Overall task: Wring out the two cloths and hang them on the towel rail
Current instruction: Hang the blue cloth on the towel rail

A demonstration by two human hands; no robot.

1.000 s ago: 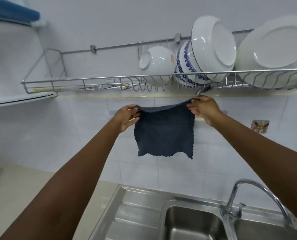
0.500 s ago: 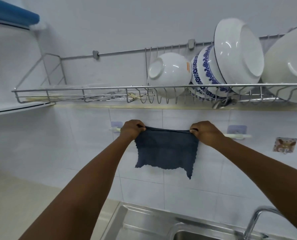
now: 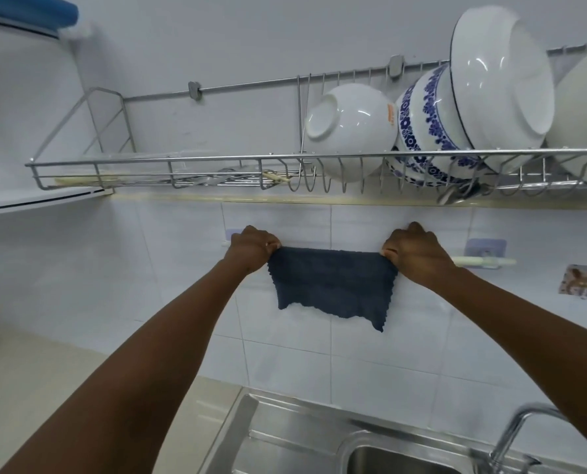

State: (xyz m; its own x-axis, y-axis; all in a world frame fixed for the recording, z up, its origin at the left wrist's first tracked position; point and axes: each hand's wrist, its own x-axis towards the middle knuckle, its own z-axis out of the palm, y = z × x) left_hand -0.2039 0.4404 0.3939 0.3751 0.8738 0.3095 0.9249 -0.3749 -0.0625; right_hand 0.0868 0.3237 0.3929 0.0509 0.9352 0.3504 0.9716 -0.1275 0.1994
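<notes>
A dark blue cloth (image 3: 333,285) hangs spread against the white tiled wall, folded over the towel rail (image 3: 483,261), whose pale bar shows only to the right of my hands. My left hand (image 3: 252,246) pinches the cloth's upper left corner at the rail. My right hand (image 3: 413,249) grips the upper right corner. Most of the rail is hidden behind the cloth and my hands. A second cloth is not in view.
A wire dish rack (image 3: 216,162) runs along the wall just above my hands, holding white bowls (image 3: 350,128) and a blue-patterned bowl (image 3: 425,124). The steel sink (image 3: 285,436) and tap (image 3: 517,436) lie below. A small sticker (image 3: 584,280) is on the tiles at right.
Both hands have carried the cloth down from under the dish rack to the rail and drawn it taut across it; less of the cloth now hangs below my hands.
</notes>
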